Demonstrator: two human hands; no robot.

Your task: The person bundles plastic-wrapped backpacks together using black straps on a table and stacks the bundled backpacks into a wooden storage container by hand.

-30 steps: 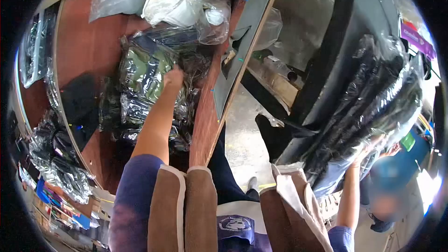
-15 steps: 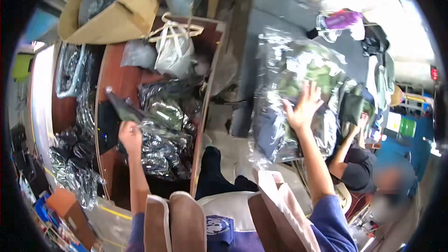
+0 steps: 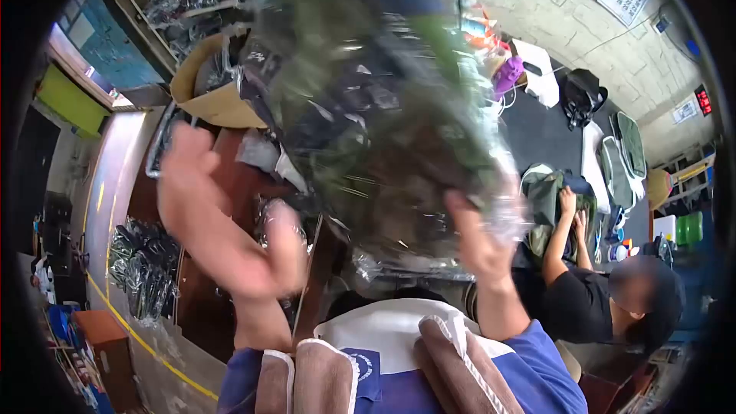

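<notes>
A large clear plastic bag with dark green, camouflage-looking goods [image 3: 368, 123] in it is raised in front of me, blurred by motion. At its lower right edge my right hand [image 3: 487, 241] grips the plastic, the thumb on the near side and the other fingers partly hidden. My left hand [image 3: 222, 218] is in the air to the left, its thumb spread away from the fingers, with nothing in it. Below and behind that hand is a reddish-brown bin [image 3: 207, 272], mostly covered from view.
On the right, a co-worker [image 3: 586, 299] handles a green bag [image 3: 544, 199] at the dark table [image 3: 529, 134]. A cardboard box [image 3: 207, 92] stands at upper left. Plastic-wrapped dark goods [image 3: 142, 261] lie on the left, beside a yellow floor line [image 3: 146, 337].
The plastic-wrapped goods have come up off the table to in front of me, in my right hand. My left hand has let go of a dark wrapped item over the bin and opened.
</notes>
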